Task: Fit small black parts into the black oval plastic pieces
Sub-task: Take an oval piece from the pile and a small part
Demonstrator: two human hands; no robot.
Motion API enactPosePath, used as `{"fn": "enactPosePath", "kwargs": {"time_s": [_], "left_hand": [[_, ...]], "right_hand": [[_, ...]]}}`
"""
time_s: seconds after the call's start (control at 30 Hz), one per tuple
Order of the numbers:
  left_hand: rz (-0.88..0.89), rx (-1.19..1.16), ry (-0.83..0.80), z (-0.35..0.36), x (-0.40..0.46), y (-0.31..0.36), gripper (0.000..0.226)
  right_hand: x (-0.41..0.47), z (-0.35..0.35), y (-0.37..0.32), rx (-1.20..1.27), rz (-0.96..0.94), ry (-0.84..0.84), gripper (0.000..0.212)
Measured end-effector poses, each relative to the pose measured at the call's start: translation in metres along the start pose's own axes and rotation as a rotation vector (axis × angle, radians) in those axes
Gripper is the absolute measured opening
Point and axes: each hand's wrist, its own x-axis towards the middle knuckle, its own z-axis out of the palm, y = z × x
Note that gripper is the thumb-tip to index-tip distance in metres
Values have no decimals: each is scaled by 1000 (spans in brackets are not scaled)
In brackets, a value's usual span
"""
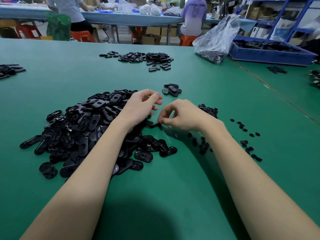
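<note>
A big heap of black oval plastic pieces (86,129) lies on the green table at the left. Small black parts (207,109) are scattered at the right, more of them near my right forearm (249,149). My left hand (141,106) hovers over the heap's right edge with fingers loosely curled and nothing visibly held. My right hand (180,115) is beside it, fingertips pinching a black piece (154,125) just above the table. A few oval pieces (172,90) lie apart, just beyond both hands.
Another pile of oval pieces (145,58) lies farther back, a smaller one (8,70) at the far left. A clear plastic bag (216,40) and a blue bin (270,51) stand at the back right. People sit at a far table.
</note>
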Motion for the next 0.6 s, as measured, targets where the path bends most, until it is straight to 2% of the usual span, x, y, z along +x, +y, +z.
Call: {"fn": "enactPosePath", "kwargs": {"time_s": [0.23, 0.4, 0.6], "left_hand": [[24, 85, -84, 3, -5, 2, 14], [100, 79, -167, 6, -10, 3, 19], [119, 86, -147, 5, -9, 1, 18]], "right_hand": [[-11, -27, 21, 123, 66, 154, 9], [-16, -35, 23, 241, 70, 139, 15], [-18, -38, 22, 234, 110, 116, 15]]}}
